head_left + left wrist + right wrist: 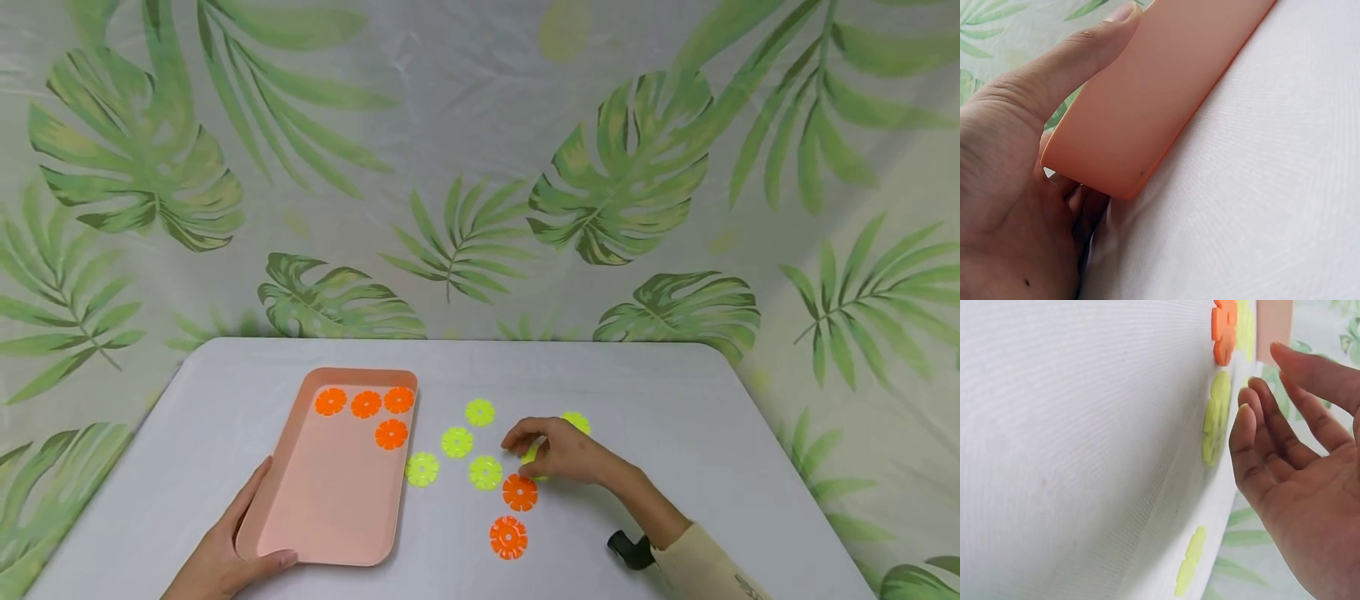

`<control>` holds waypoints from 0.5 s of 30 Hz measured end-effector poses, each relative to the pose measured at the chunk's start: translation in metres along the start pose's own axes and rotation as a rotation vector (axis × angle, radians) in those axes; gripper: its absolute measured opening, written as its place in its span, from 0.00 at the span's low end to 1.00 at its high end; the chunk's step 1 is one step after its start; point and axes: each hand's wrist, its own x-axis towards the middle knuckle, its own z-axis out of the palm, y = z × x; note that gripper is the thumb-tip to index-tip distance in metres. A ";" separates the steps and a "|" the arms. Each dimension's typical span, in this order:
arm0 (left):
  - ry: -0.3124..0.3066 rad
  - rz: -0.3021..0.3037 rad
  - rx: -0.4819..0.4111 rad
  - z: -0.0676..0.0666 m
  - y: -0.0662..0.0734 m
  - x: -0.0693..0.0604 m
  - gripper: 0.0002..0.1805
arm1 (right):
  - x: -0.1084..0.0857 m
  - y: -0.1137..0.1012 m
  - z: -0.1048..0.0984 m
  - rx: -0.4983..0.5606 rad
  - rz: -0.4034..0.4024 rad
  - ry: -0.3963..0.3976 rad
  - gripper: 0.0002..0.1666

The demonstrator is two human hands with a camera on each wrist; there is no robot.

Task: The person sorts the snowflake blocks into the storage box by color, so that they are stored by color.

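My left hand (219,554) grips the near left corner of a shallow pink tray (322,492). In the left wrist view its thumb (1079,62) lies along the tray's outer wall. Several orange flower-shaped discs (366,405) lie in the far part of the tray. My right hand (573,452) hovers over the table with loosely bent fingers and nothing between them. Below it, partly hidden, is a yellow-green flower-shaped disc (1215,422). An orange disc (520,492) lies just in front of that hand, and another orange disc (508,537) sits nearer the table's front.
Several more yellow-green discs (457,442) are spread over the white table (675,392) between the tray and the right hand, one close to the tray's right edge. A black object (630,550) shows by the right sleeve. A leaf-patterned cloth (465,125) hangs behind the table.
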 end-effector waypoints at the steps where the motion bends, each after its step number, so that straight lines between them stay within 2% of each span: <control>1: 0.001 0.004 0.004 0.000 0.000 0.000 0.66 | 0.000 0.000 0.000 -0.002 0.007 -0.010 0.20; 7: -0.001 -0.001 0.003 0.000 0.000 0.000 0.65 | -0.002 -0.001 0.004 -0.039 0.041 -0.070 0.22; 15: -0.015 -0.021 -0.023 -0.001 0.002 0.000 0.65 | -0.006 0.001 0.005 -0.093 0.019 -0.114 0.27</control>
